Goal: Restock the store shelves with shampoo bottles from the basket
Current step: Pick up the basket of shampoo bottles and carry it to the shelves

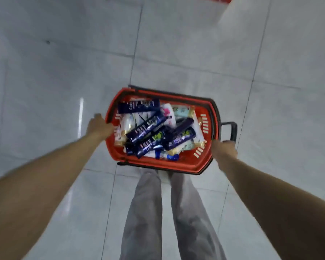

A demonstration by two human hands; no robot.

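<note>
- The red basket [158, 164] sat level in front of the person's grey trousers [146, 212], above the white tiled floor [64, 72]. Whether it rested on the tiles or hung just above them could not be told.
- The left hand [99, 126] grasped the basket's left end, thumb on the outside and fingers hidden at the rim.
- The right hand [224, 150] was curled on the right end, just beside the black handle [231, 128]. Blur hid whether it held the rim or the handle's base.
- One hand at each end probably kept the heavy load balanced.
- The shampoo bottles [148, 126], dark blue and pale ones, lay loosely heaped on their sides inside the basket, none taken out yet.
- No shelf was clearly in view, so restocking looked barely begun.
</note>
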